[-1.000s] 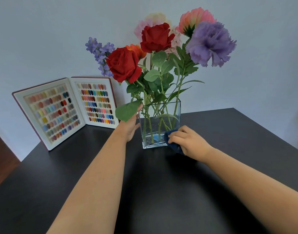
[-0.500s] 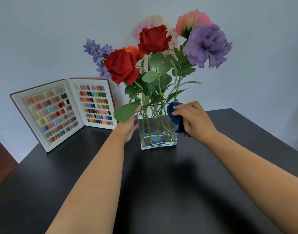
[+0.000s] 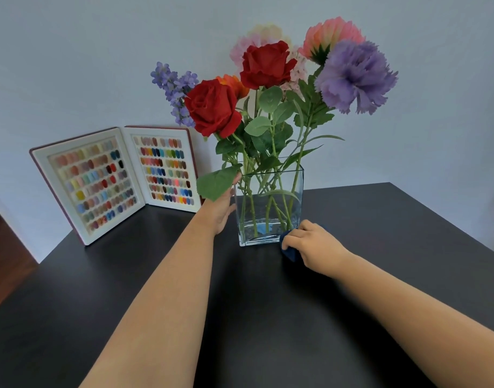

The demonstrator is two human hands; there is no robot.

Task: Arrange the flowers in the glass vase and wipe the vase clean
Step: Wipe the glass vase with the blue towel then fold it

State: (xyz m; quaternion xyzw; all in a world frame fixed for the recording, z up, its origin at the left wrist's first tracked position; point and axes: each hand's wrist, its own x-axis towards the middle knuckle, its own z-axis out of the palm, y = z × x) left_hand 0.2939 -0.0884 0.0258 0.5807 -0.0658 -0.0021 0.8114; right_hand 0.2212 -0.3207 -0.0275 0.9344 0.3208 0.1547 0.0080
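A clear rectangular glass vase (image 3: 268, 236) stands on the black table (image 3: 268, 317). It holds red roses (image 3: 212, 107), a purple carnation (image 3: 354, 77), pink blooms and lavender sprigs on green stems. My left hand (image 3: 222, 211) rests flat against the vase's left side, partly behind a large leaf. My right hand (image 3: 314, 245) grips a dark blue cloth (image 3: 290, 252) at the vase's lower right corner, down by the tabletop.
An open case of coloured nail swatches (image 3: 114, 180) leans against the white wall at the back left. The table's right edge runs diagonally behind the vase. Wooden floor shows at the far left.
My right hand with the blue cloth has slid down from the vase's upper right rim to its bottom right corner. My left hand has stayed on the vase's left side.
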